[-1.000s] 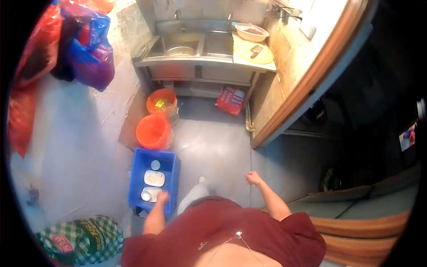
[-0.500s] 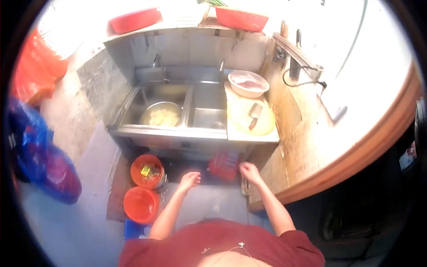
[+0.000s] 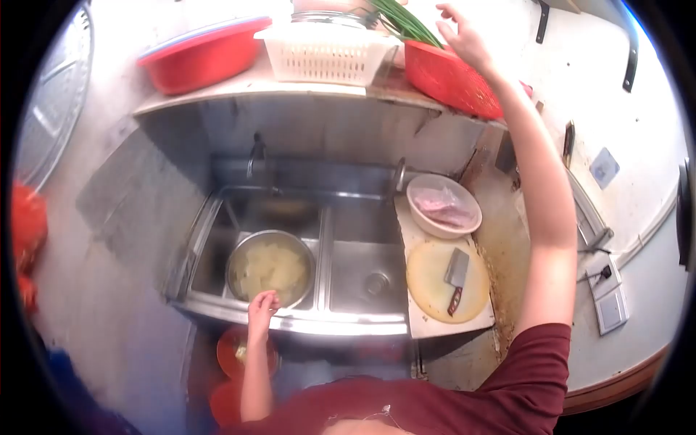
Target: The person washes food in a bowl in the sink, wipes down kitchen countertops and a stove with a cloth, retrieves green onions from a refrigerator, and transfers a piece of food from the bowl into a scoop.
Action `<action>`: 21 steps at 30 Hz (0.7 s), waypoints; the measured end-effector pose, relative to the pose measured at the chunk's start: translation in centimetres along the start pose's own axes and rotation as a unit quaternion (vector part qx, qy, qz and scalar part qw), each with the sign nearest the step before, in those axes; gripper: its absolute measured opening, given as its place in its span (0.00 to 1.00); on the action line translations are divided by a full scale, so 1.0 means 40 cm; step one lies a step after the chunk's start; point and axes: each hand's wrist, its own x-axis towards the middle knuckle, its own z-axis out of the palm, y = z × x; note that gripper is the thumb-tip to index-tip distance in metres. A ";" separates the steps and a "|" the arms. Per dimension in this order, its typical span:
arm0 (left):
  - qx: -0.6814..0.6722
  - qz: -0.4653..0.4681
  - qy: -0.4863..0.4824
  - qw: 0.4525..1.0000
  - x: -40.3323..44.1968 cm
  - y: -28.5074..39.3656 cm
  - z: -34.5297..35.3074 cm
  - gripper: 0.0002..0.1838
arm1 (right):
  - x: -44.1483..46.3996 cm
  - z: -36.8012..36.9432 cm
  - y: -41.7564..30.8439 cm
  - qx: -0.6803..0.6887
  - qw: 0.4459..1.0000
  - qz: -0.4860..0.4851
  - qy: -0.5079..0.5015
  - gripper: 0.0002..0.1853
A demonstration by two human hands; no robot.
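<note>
My right hand [image 3: 464,38] is raised over the red basket [image 3: 453,80] on the shelf, beside the long green stalks [image 3: 407,23]. Its fingers are apart and hold nothing I can see. Low at the sink's front edge, my left hand [image 3: 262,310] has its fingers curled together, and nothing shows in them. Just beyond it, a round metal bowl [image 3: 308,250] stands in the left basin with pale yellow pieces [image 3: 272,268] in liquid. Whether the left fingertips touch its rim I cannot tell.
A cleaver [image 3: 456,272] lies on the round cutting board [image 3: 420,290] right of the sink [image 3: 362,326]. Behind it is a white bowl [image 3: 424,223] holding pinkish contents in plastic. A white basket [image 3: 319,61] and red basin [image 3: 203,65] occupy the shelf. Red buckets [image 3: 228,362] stand below.
My right hand has gone from low by the counter up to the shelf, and its fingers have spread. My left hand has moved forward to the sink edge. The view has shifted closer to the sink.
</note>
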 end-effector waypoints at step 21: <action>0.066 -0.063 -0.062 0.994 0.515 -0.071 -0.105 0.10 | 0.453 0.284 0.076 -0.401 0.859 -0.082 -0.308 0.19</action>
